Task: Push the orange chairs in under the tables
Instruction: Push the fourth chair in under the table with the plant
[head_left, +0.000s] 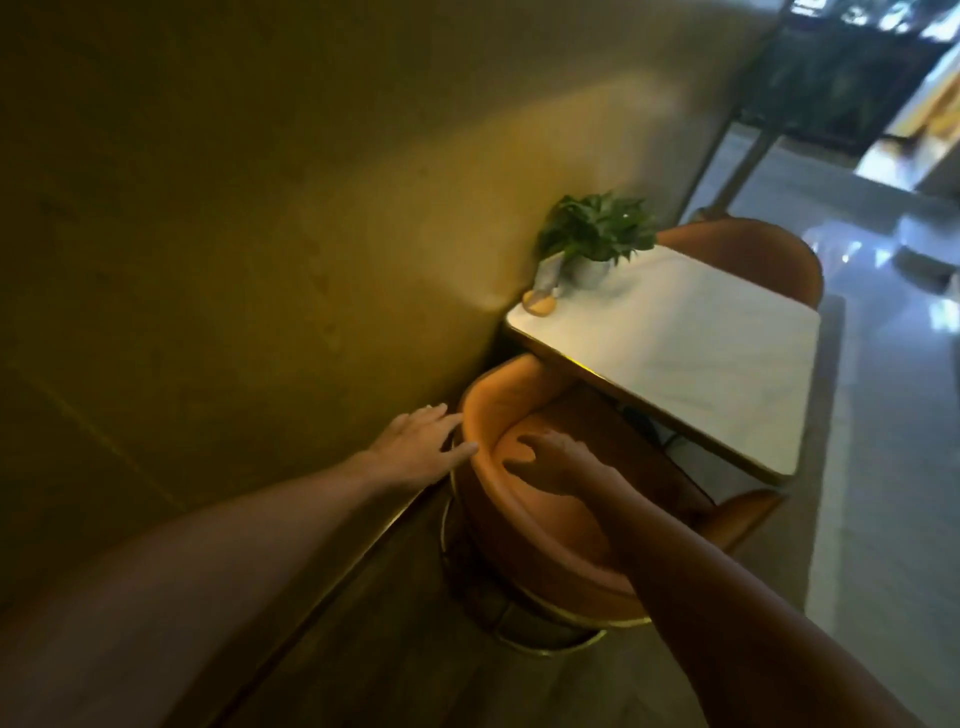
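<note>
My open left hand (415, 447) and open right hand (558, 460) rest on the chair (524, 519) back, gripping nothing; table (691, 338) at one o'clock.

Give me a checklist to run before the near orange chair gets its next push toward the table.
1. Left hand on the backrest's outer rim: ok, fingers touch it, open.
2. Right hand on the chair: ok, it rests inside the backrest, spread.
3. Near orange chair under the table: not ok, only its front passes under the edge.
4. Clearance from the wall: cannot tell, chair sits close beside it.
5. Chair base free to slide: cannot tell, too dark.
6. Potted plant away from the near edge: ok.
</note>
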